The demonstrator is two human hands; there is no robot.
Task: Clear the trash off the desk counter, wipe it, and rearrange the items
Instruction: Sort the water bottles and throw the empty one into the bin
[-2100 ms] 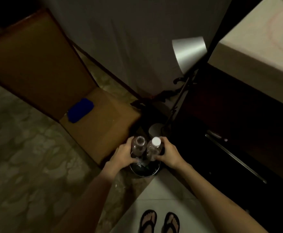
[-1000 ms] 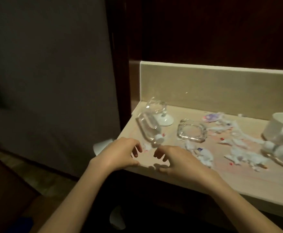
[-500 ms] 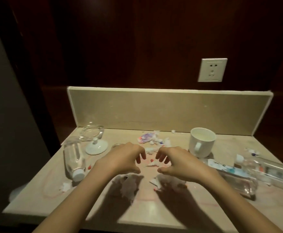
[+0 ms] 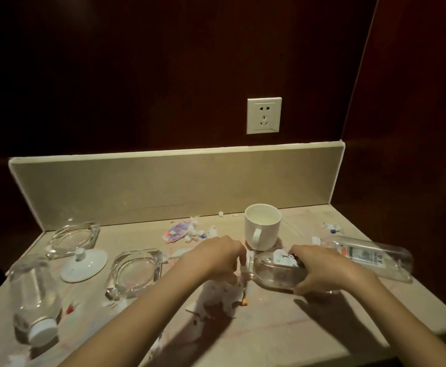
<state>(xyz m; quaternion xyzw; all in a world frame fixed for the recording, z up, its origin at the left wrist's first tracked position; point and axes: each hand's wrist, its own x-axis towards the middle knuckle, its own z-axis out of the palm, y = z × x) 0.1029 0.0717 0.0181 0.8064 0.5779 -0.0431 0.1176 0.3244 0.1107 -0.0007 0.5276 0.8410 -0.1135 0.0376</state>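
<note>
We are back facing the counter (image 4: 269,340) after dropping two bottles at the bin, so the trash-clearing is still going on. Across the frame's centre we are now taking up a bottle (image 4: 275,271) lying on its side: our right hand (image 4: 325,271) is curling round its body, while our left hand (image 4: 216,256) is bending its fingers at the cap end. Paper scraps (image 4: 216,300) are lying just beneath both hands.
</note>
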